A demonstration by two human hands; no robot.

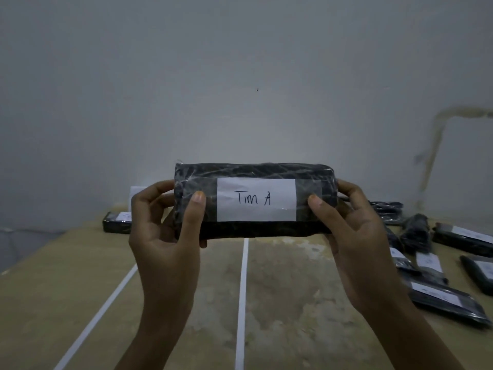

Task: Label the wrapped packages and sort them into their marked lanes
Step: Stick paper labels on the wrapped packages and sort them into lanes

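From the head camera, I hold one black wrapped package up in the middle of the frame, clear of the table. Its long axis runs level from left to right, and its broad face is turned toward me. On that face sits a white label that reads "Tim A", upright. My left hand clamps the package's left end, thumb on the front; my right hand clamps the right end the same way. The two hands are apart, one at each end.

Two white lines run away from me on the table below the package. At the left of the frame one labelled package lies at the far edge. At the right a loose heap of packages lies; I count about eight, though they overlap.
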